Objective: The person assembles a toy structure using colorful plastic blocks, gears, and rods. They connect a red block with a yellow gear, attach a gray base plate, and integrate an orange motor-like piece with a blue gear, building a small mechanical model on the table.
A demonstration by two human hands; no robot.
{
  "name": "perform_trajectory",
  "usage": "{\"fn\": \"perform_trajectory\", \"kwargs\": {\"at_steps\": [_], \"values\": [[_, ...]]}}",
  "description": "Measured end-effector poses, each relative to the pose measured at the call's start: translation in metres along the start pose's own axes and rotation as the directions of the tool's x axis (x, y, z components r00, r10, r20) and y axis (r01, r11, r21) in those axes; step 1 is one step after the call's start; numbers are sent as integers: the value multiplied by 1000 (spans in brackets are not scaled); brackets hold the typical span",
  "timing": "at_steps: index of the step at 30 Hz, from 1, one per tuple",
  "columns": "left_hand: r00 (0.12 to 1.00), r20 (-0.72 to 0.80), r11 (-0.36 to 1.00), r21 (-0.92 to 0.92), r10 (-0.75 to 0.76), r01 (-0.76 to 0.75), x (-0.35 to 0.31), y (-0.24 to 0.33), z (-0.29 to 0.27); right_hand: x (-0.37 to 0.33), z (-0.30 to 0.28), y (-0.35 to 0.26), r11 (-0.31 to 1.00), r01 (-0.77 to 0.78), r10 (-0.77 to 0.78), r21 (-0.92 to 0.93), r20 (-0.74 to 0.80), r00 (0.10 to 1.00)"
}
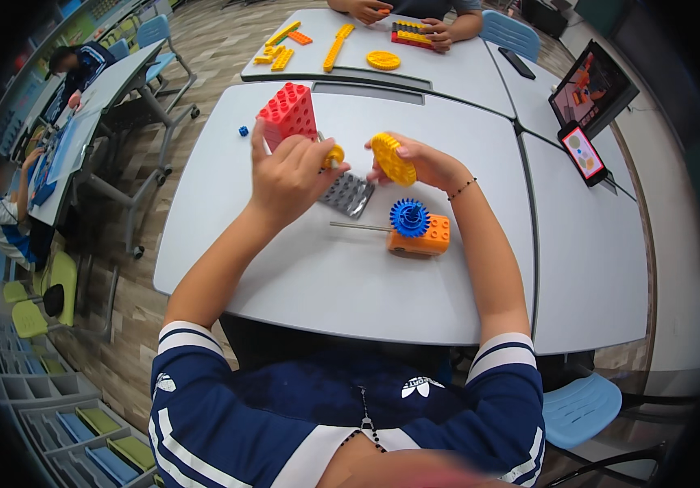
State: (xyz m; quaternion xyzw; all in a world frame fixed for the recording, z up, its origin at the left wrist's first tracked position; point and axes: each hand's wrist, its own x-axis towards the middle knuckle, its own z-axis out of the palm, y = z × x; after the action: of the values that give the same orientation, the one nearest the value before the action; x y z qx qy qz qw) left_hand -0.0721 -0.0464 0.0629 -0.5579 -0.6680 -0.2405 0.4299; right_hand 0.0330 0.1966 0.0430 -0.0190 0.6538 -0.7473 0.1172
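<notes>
My left hand [286,179] is closed, with a small round yellow piece [333,156] at its fingertips. Just beyond it stands a red studded block [288,112], and a short metal rod shows between the block and the yellow piece. My right hand [427,161] grips a large yellow gear [393,159] by its edge, tilted and held above the table. Under my hands lies a grey studded plate [348,193], partly covered by the left one. Nearer to me sits an orange block [421,236] with a blue gear [410,217] against it and a thin metal rod [358,226] pointing left.
A tiny blue piece [243,131] lies left of the red block. Across the white table [301,285], another person's hands hold a yellow-and-red brick assembly [413,34], near a yellow disc [383,60] and several yellow bricks. At right stand a phone [584,154] and a screen [592,88].
</notes>
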Motion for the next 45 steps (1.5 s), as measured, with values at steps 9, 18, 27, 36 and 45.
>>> {"fn": "perform_trajectory", "kwargs": {"at_steps": [9, 18, 27, 36, 45], "values": [[974, -8, 957, 189, 225, -220, -40, 10, -30, 7, 7, 15, 990, -51, 47, 128, 35, 998], [983, 41, 963, 196, 180, -184, -30, 8, -14, 6, -1, 24, 974, -41, 25, 221, 71, 997], [990, 74, 923, 359, 117, -136, -17, 14, 5, 6, -2, 27, 968, -28, 10, 249, 71, 997], [980, 193, 891, 436, 44, -126, -4, 15, 27, 4, 6, 24, 976, -24, 14, 218, 51, 999], [987, 163, 919, 391, -8, -57, -20, -6, 26, 4, 9, 18, 989, -46, 38, 141, 60, 997]]}}
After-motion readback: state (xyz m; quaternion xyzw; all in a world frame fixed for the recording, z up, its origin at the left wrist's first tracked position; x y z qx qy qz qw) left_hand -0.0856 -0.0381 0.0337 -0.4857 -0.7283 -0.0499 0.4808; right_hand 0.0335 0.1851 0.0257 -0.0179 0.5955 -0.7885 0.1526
